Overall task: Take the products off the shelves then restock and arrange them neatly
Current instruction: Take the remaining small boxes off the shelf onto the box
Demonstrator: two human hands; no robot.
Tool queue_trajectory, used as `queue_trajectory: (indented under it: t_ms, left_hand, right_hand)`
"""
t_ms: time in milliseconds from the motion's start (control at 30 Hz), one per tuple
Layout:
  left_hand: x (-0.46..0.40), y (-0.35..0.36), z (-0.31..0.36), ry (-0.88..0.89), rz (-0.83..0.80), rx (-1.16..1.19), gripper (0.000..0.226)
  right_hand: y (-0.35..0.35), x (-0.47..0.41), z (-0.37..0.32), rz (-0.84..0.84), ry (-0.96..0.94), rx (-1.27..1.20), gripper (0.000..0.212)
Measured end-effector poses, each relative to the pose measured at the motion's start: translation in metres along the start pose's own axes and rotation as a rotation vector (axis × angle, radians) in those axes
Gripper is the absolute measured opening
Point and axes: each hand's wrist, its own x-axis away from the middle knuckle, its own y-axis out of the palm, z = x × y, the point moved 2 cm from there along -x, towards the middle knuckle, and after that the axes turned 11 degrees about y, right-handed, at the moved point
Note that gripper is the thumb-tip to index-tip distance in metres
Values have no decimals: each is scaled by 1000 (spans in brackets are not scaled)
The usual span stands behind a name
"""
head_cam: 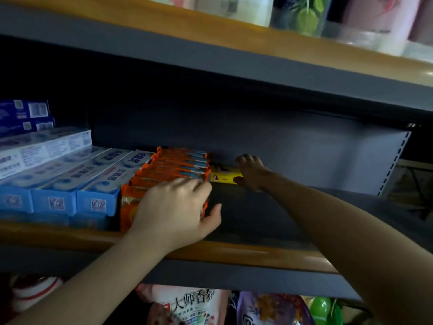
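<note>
Two hands reach into the middle shelf (234, 253). The left hand (178, 212) lies over the near end of a row of orange packs (178, 167), fingers curled on their tops, thumb spread to the right. The right hand (251, 171) grips the end of a yellow box (222, 177) lying at the back, just right of the orange packs. Blue-and-white boxes (77, 181) fill the shelf's left side.

Both forearms are bare, sleeveless; the right hand (251, 172) wears a thin ring.
</note>
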Motion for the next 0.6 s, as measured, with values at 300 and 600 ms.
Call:
queue_trajectory:
  t_ms: [300,600]
  left_hand:
    - [2,4,-1,-21,-2,24,37]
    - [4,2,1,-12,48,17,38]
  right_hand:
    - [21,-24,4,-186,4,-67,75]
    - [-24,84,15,28,-47,-274,81]
